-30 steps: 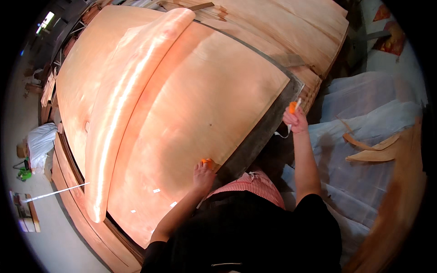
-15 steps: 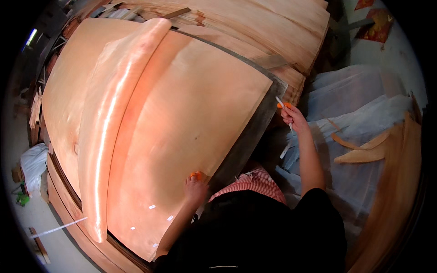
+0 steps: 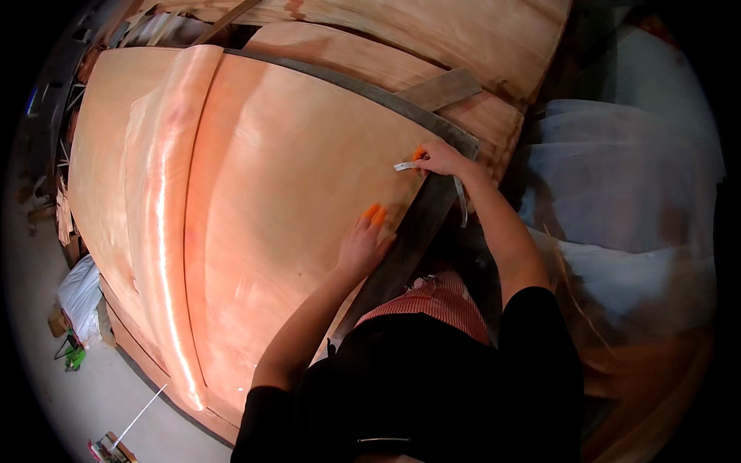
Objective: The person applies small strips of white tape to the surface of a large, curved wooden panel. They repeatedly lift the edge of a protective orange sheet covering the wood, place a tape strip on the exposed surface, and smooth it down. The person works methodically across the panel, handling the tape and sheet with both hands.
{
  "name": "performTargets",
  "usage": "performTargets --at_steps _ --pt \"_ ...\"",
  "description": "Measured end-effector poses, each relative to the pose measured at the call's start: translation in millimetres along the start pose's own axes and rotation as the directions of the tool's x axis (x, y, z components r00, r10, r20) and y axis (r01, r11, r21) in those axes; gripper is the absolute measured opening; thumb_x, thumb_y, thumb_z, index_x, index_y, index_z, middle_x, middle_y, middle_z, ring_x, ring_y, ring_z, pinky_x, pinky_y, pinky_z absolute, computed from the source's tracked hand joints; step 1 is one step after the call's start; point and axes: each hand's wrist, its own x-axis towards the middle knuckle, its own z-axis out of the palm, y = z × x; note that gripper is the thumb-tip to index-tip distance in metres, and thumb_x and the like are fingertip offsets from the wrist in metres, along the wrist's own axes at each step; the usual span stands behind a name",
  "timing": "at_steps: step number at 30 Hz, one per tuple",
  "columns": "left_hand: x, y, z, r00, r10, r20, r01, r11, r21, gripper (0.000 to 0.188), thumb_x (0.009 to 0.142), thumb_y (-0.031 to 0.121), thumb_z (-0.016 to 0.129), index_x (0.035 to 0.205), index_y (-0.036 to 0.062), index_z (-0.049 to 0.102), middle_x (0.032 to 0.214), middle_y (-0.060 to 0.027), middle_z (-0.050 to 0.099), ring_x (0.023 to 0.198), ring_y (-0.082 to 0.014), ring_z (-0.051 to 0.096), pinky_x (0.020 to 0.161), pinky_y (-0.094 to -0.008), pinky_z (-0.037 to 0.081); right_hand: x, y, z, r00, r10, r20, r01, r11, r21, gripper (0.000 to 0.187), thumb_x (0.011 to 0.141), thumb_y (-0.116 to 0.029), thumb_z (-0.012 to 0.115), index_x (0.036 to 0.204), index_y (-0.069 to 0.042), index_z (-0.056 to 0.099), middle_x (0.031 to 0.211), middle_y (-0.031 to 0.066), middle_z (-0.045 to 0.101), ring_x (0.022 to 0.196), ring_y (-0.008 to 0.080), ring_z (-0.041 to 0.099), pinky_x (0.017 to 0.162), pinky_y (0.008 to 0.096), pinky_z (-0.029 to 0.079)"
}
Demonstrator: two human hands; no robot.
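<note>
A broad sheet of pale wood veneer [image 3: 293, 177] lies before me, with a long raised, rolled fold [image 3: 166, 231] running down its left part. My left hand [image 3: 363, 245] rests on the veneer near its right edge, fingers stretched out and orange covers on some fingertips. Farther up that edge, my right hand [image 3: 444, 160], also with orange on its fingers, pinches a narrow white strip [image 3: 404, 166]. One end of the strip sticks out over the veneer; the other hangs below the hand. A dark board [image 3: 421, 220] shows under the veneer's edge.
More veneer sheets [image 3: 494, 38] are stacked at the far side, with a short flat wooden piece [image 3: 440, 89] across them. Translucent plastic sheeting [image 3: 594, 177] covers things on the right. On the floor at left lie a white bag [image 3: 81, 297] and a green object [image 3: 75, 356].
My right hand has moved left onto the veneer's edge with the white strip. My left hand has slid farther up and right, its fingers now extended. The view has shifted.
</note>
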Motion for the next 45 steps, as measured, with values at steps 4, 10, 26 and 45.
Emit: performTargets --at_steps 4,10,26,45 --pt "74 21 17 0.999 0.034 -0.022 -0.029 0.982 0.188 0.062 0.08 0.036 0.057 0.13 0.006 0.036 0.129 -0.0154 0.039 0.114 -0.0325 0.042 0.094 -0.0398 0.037 1 -5 -8 0.999 0.02 0.033 -0.019 0.999 -0.029 0.02 0.079 -0.024 0.061 0.084 -0.005 0.062 0.07 0.0048 0.064 0.066 0.0138 0.06 0.062 0.0279 0.046" --pt "109 38 26 0.98 -0.103 0.17 0.016 0.894 0.447 0.068 0.071 0.043 0.064 0.124 0.0042 0.045 0.122 -0.0138 0.044 0.112 -0.0268 0.04 0.089 -0.0362 0.036 -17 -19 -24 1.0 0.023 0.005 -0.022 0.995 -0.094 0.017 0.078 -0.021 0.061 0.08 -0.005 0.061 0.068 0.0068 0.063 0.065 0.0188 0.061 0.06 0.031 0.046" --pt "106 14 43 0.995 0.025 -0.096 0.006 0.951 0.309 0.06 0.068 0.036 0.066 0.116 0.0046 0.05 0.116 -0.0138 0.046 0.105 -0.027 0.044 0.085 -0.0357 0.039 53 -55 -67 0.941 -0.272 0.199 0.268 0.962 0.049 0.017 0.08 -0.017 0.059 0.087 -0.001 0.061 0.073 0.0056 0.064 0.062 0.014 0.058 0.059 0.0279 0.045" --pt "132 -15 -6 0.962 -0.142 -0.233 0.222 0.904 0.365 0.073 0.065 0.041 0.07 0.121 0.0032 0.043 0.12 -0.0097 0.042 0.109 -0.0251 0.042 0.08 -0.0341 0.04 91 -86 -11 0.962 -0.257 0.09 0.228 0.578 -0.783 0.014 0.075 -0.017 0.058 0.086 -0.009 0.063 0.079 0.0116 0.064 0.077 0.0274 0.062 0.063 0.0377 0.047"
